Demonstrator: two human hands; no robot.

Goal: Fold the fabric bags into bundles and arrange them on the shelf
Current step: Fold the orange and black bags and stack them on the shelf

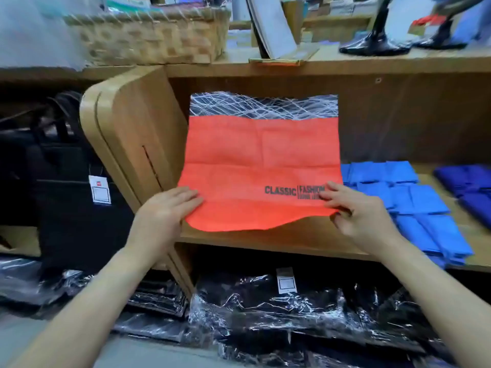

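The bag (255,160) looks thin, soft and light. Left hand (167,208) lies flat on its near left corner; right hand (356,208) pinches its near right corner. Good places to hold.

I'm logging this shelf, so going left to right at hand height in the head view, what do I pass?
A black bag, wooden panel, left hand, orange bag, right hand, light blue bundles, dark blue bundles.
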